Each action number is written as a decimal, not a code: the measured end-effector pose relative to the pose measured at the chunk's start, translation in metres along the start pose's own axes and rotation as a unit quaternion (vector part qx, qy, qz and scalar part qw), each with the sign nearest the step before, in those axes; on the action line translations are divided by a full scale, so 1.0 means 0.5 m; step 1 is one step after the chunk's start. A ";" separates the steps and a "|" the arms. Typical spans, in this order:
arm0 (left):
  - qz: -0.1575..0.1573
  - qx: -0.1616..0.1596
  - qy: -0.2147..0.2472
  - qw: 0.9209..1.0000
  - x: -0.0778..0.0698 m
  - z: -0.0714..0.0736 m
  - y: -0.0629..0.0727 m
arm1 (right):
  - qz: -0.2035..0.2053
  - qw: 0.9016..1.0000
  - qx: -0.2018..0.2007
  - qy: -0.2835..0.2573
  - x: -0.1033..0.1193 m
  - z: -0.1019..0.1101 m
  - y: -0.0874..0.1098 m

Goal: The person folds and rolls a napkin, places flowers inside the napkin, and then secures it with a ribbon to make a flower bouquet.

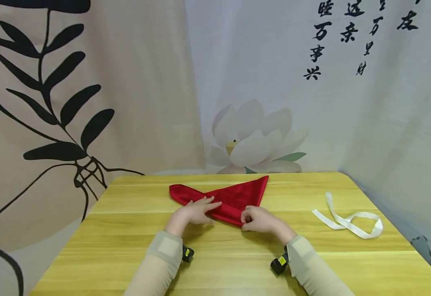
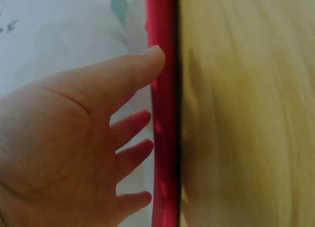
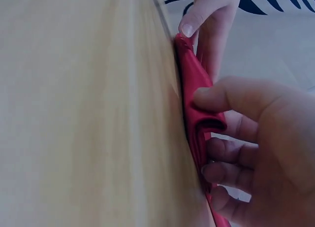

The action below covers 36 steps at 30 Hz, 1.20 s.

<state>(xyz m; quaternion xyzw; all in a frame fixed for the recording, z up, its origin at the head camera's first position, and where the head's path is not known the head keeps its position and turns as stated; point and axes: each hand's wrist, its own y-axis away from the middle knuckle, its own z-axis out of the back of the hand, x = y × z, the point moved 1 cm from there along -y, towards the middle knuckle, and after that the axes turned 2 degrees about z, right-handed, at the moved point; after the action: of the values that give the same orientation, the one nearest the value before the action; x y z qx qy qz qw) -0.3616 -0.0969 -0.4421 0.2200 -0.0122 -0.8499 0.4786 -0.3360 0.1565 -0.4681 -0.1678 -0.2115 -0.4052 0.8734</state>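
Observation:
A red, shiny cloth (image 1: pixel 234 196) lies folded on the wooden table, one pointed corner toward the far right and a rounded, narrower end toward the left. My left hand (image 1: pixel 197 211) rests on the cloth's near edge with fingers spread and fairly straight; the left wrist view shows its thumb touching the red edge. At the near right end, my right hand (image 1: pixel 258 220) pinches the cloth's folded edge. In the right wrist view several layers of the red cloth (image 3: pixel 197 89) show, with a rolled fold between the thumb and curled fingers.
A white ribbon (image 1: pixel 367 236) lies in a loose loop on the right side of the wooden table (image 1: pixel 223 271). Behind the table hangs a pale curtain (image 1: pixel 156 102) printed with black leaves, a lotus and writing.

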 end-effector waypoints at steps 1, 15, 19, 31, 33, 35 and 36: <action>0.004 0.002 -0.004 1.000 -0.001 0.000 0.000 | -0.001 1.000 -0.002 0.001 0.000 0.001 0.001; 0.039 0.005 -0.060 0.997 0.007 -0.006 -0.002 | 0.017 0.996 -0.066 0.066 0.008 -0.002 0.018; 0.045 0.011 -0.073 0.996 0.008 -0.005 0.002 | 0.001 0.994 -0.068 0.087 0.019 0.003 0.021; 0.044 0.007 -0.102 0.994 0.019 -0.005 -0.005 | -0.032 0.994 -0.069 0.077 0.023 0.017 0.025; 0.049 0.008 -0.105 0.993 0.022 -0.006 -0.006 | -0.032 0.995 -0.065 0.066 0.023 0.020 0.026; 0.051 0.005 -0.108 0.993 0.024 -0.006 -0.006 | -0.030 0.996 -0.061 0.059 0.025 0.023 0.026; 0.051 0.003 -0.114 0.992 0.026 -0.006 -0.007 | -0.028 0.996 -0.061 0.055 0.026 0.024 0.026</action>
<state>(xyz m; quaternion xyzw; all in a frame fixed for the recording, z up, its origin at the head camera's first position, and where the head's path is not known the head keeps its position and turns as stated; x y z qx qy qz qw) -0.3691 -0.1048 -0.4503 0.1223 -0.0805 -0.8437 0.5164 -0.3210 0.1620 -0.4529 -0.1924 -0.1429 -0.4504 0.8600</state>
